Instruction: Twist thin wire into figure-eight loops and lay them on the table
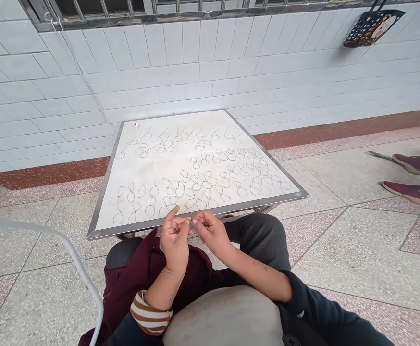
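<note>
Both bare hands meet just above the near edge of the white, grey-framed surface [159, 166]. The left hand [176, 235] presses thumb and finger together on a very small, orange-tinted piece [189, 219], with another finger raised. The right hand [212, 233] has its own pinching grip, thumb against forefinger, at the other side of the same piece. Its shape is too small to tell, and I cannot tell if a wire runs from it.

On the surface lie many thin, dark, wire-like loops [194, 182], several twisted into figure-eights; farther back are loops with straight tails. I judge the piece very light, easy to drop, and best held by fingertips at its edges. The loops look light and springy, easily bent or tangled; the crossing point seems the safest place to hold.
</note>
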{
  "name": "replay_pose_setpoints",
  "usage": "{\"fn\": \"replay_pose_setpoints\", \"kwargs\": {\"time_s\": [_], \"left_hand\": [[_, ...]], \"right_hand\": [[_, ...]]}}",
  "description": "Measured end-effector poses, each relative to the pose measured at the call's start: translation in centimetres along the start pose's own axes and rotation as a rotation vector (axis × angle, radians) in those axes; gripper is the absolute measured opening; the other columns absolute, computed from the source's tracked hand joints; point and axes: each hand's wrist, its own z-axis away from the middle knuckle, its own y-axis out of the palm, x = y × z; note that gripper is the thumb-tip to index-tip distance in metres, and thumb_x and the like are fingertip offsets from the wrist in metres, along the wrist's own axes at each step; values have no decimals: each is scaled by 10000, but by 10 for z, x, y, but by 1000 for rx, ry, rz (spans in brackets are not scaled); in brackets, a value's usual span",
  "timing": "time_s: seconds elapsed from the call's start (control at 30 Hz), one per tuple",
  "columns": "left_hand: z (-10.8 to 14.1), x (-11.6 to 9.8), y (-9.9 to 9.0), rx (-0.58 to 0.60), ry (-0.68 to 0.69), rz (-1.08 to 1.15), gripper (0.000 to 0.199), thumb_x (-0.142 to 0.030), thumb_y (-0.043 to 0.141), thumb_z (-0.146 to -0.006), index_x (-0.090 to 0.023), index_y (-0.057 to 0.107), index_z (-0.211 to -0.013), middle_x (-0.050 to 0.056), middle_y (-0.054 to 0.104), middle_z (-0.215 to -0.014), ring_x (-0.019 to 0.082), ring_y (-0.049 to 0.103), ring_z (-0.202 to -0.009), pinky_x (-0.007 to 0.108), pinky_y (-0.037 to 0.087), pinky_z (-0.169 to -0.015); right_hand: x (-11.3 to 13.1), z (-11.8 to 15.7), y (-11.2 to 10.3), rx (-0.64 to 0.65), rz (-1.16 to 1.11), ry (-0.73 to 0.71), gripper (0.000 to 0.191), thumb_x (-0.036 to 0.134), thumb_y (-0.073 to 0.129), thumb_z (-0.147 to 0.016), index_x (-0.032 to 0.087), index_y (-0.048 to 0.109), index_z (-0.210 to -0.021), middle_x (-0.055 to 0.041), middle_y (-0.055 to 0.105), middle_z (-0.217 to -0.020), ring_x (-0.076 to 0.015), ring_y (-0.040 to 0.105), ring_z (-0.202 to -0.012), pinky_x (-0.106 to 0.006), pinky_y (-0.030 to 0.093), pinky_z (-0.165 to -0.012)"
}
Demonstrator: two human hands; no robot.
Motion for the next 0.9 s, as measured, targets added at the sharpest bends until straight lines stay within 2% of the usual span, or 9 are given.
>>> {"fn": "replay_pose_setpoints", "kwargs": {"time_s": [0.17,0.27,0.33,0.53,0.73,0.9], "left_hand": [[-2,2,-3,4,-16,-19,478,-282,696,-807,-198,555,-1257,-42,606,-707,97,562,-590,239,489,-659],[-7,2,-6,15,-43,12,551,-301,699,-805,-201,506,-1311,-26,637,-747,101,570,-601,237,485,-640],[-11,2,-8,43,-62,11,593,-311,706,-797,-203,480,-1335,-19,649,-762,100,562,-593,232,476,-621],[-13,-2,-9,175,-93,-51,578,-308,708,-786,-195,501,-1314,-23,656,-718,108,550,-585,235,472,-593],[-13,-9,-8,197,-105,-51,573,-311,693,-802,-190,494,-1325,16,699,-798,127,593,-657,268,500,-662],[-14,-10,-10,189,-105,-45,547,-335,696,-804,-207,522,-1306,18,708,-808,133,611,-668,277,503,-689]], "right_hand": [[-1,-5,3,40,-75,73,267,473,571,-869,223,498,-807,67,474,-585,-85,398,-425,-220,354,-403],[2,-14,-6,102,-71,95,294,504,555,-875,211,565,-850,21,541,-698,-114,487,-577,-225,420,-477],[8,-22,-13,118,-63,96,298,500,564,-873,207,619,-884,7,553,-743,-113,488,-621,-225,428,-515],[24,-38,-23,256,-116,115,290,439,692,-781,211,696,-960,35,540,-663,-85,433,-551,-218,388,-508],[23,-40,-18,191,-150,124,277,448,696,-773,195,691,-885,36,574,-654,-89,482,-558,-229,426,-535],[22,-39,-17,188,-123,92,299,486,642,-814,199,680,-886,21,609,-679,-101,501,-560,-243,449,-536]]}}
